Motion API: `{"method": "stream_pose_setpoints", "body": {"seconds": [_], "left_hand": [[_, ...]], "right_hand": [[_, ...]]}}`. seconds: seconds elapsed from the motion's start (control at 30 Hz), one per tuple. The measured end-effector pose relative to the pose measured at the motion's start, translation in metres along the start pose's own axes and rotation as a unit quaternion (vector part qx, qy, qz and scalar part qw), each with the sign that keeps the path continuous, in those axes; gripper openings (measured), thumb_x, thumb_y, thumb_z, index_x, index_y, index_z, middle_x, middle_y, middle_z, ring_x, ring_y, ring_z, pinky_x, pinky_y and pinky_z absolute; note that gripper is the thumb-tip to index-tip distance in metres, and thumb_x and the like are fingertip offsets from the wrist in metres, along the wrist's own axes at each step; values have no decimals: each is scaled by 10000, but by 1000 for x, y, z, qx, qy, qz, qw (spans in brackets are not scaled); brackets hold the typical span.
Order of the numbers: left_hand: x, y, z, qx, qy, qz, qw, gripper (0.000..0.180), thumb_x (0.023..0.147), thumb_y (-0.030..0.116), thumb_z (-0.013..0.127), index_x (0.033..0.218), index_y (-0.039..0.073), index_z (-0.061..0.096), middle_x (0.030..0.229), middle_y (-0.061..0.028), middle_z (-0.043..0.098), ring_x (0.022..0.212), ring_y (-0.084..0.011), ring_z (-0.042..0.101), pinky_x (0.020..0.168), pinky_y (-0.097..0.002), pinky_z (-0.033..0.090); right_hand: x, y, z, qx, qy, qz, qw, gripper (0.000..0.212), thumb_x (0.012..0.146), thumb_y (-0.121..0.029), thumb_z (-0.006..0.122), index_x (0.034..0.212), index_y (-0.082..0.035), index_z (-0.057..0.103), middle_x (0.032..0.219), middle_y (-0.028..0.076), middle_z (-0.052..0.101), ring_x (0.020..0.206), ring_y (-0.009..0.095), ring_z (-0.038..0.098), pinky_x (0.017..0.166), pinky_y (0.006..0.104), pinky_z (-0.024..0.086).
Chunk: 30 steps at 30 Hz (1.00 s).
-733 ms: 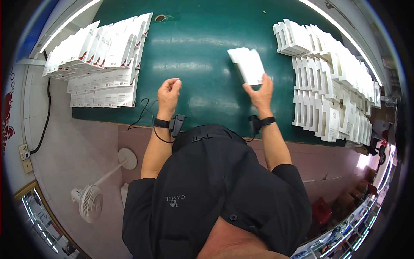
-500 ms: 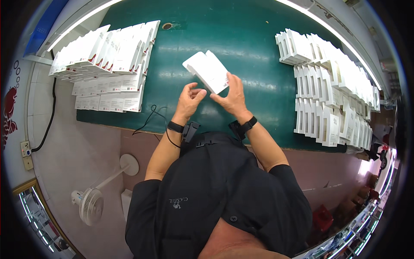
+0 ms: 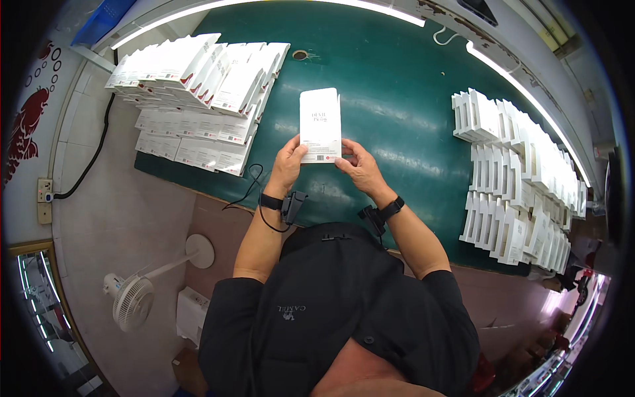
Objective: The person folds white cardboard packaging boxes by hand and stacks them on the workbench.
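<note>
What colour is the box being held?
The box is mostly white, best seen in the head view.

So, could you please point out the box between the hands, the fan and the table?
Box (image 3: 320, 129): head view, middle of its printed white face.
Fan (image 3: 133, 304): head view, its round grille.
Table (image 3: 403, 139): head view, a bare part of its green top.

We see bright light from white tubes (image 3: 481, 55) overhead and soft glare on the green table (image 3: 390, 132); the white box (image 3: 321, 106) looks sharp, while edges bend toward a black rim.
</note>
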State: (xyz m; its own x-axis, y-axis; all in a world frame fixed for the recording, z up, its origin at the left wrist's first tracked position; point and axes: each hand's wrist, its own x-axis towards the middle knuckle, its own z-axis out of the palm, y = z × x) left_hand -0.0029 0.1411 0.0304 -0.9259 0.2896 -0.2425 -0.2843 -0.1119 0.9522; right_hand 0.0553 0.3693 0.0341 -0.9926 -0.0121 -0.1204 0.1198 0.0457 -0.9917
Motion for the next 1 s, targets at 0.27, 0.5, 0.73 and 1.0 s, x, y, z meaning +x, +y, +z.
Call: {"method": "stream_pose_setpoints", "body": {"seconds": [0.27,0.5,0.73,1.0], "left_hand": [[-17,27,16,393,123,252,876,887,838,274,793,1532,-42,340,1405,-257,463,1236,-363,518,1040,-429,469],[-18,39,13,423,202,290,834,1023,745,350,860,1535,-27,331,1432,-266,416,1274,-418,470,1083,-472,428],[26,53,-55,458,288,316,780,953,738,297,820,1514,-9,360,1434,-270,381,1285,-447,438,1083,-505,416],[77,65,-133,515,330,311,727,846,753,275,794,1469,19,422,1451,-272,346,1299,-472,406,1092,-534,395]], "right_hand": [[24,-23,26,153,-6,81,985,549,937,-126,728,1399,67,504,1111,162,661,866,170,660,743,251,548],[39,-46,50,117,-60,84,988,556,949,-177,717,1401,70,508,1116,168,662,890,177,660,749,259,545],[36,-41,43,58,-78,102,990,521,982,-221,681,1399,49,522,1127,130,670,924,165,667,779,257,539],[6,-3,12,16,-77,175,981,501,975,-260,678,1354,51,571,1101,118,679,919,162,667,780,257,527]]}}
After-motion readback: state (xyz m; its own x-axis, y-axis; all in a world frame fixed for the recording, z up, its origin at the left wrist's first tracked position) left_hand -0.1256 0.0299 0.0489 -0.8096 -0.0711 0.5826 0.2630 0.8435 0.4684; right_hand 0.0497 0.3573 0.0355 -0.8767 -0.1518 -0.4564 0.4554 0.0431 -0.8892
